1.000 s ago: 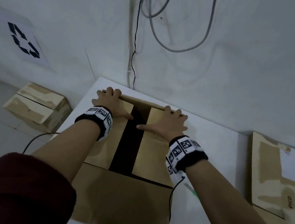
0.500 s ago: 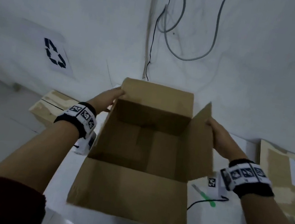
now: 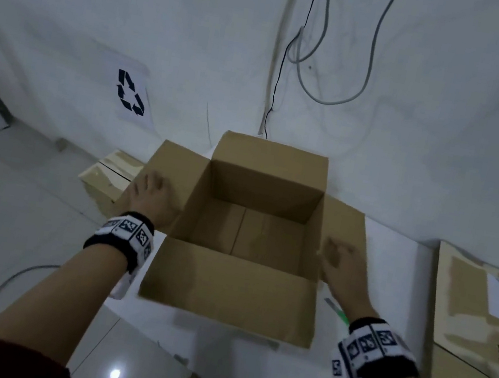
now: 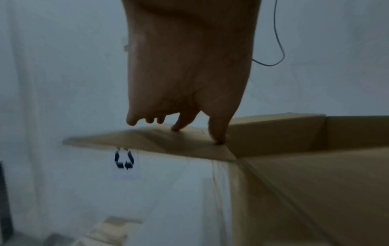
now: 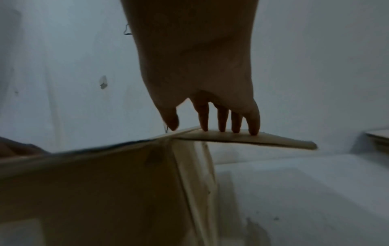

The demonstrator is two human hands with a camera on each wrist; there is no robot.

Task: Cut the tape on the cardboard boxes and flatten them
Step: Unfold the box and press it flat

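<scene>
A brown cardboard box (image 3: 244,234) stands upright on the white table (image 3: 392,272) with all its top flaps folded out and its inside bare. My left hand (image 3: 154,196) lies flat on the left flap (image 3: 173,163), fingers straight and pressing down. In the left wrist view the fingertips (image 4: 219,138) touch that flap (image 4: 160,139). My right hand (image 3: 340,266) presses the right flap (image 3: 347,225) outward with straight fingers. The right wrist view shows its fingertips (image 5: 221,126) resting on top of the flap (image 5: 252,139). A green-handled cutter (image 3: 336,310) lies on the table by my right wrist.
A flattened box (image 3: 476,325) with a white label lies on the right. Another taped box (image 3: 111,179) sits on the floor to the left, below a recycling sign (image 3: 130,96) on the wall. Cables (image 3: 327,70) hang down the wall behind.
One second ago both hands lay on closed flaps. They pulled the side flaps up and apart, and now both flaps are pushed outward and down under flat hands.
</scene>
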